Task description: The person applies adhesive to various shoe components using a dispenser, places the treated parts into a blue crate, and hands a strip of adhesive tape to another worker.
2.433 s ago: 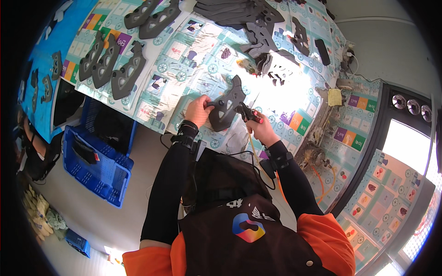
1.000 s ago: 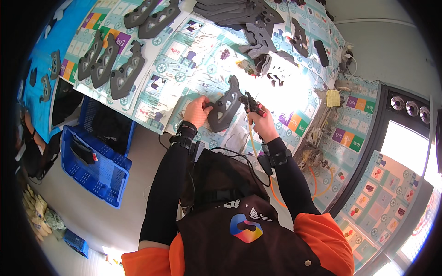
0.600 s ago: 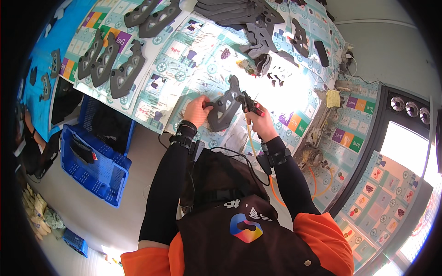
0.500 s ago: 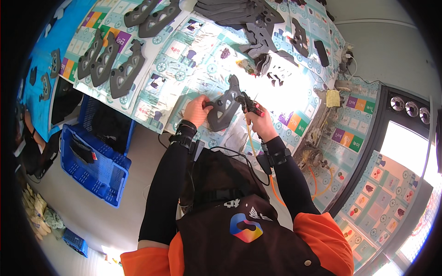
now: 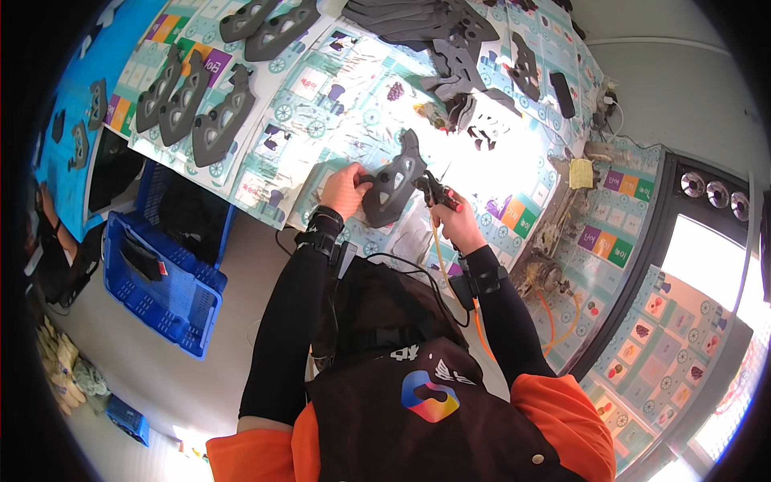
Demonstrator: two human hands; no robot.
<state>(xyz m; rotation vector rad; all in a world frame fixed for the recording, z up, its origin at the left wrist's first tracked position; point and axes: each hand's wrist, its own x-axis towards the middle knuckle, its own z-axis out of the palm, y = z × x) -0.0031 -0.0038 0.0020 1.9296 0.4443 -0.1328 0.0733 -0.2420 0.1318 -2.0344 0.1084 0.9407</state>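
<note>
My left hand pinches the left edge of a dark grey moulded part, which has several openings and a narrow neck pointing away from me. The part rests on the patterned tabletop. My right hand is closed around a dark hand tool with a red section and a thin yellow hose running down from it. The tool's tip lies just beside the part's right edge; whether it touches cannot be made out. Some of the fingers on the tool are hidden.
Similar grey parts lie at the left of the patterned table, with a dark pile at the back. Dark scraps lie beyond my right hand. A blue crate stands lower left; another person's arm shows at far left.
The tool in my right hand has shifted slightly right and toward me, off the part's right edge. My left hand keeps its grip, and the part stays nearly in place.
</note>
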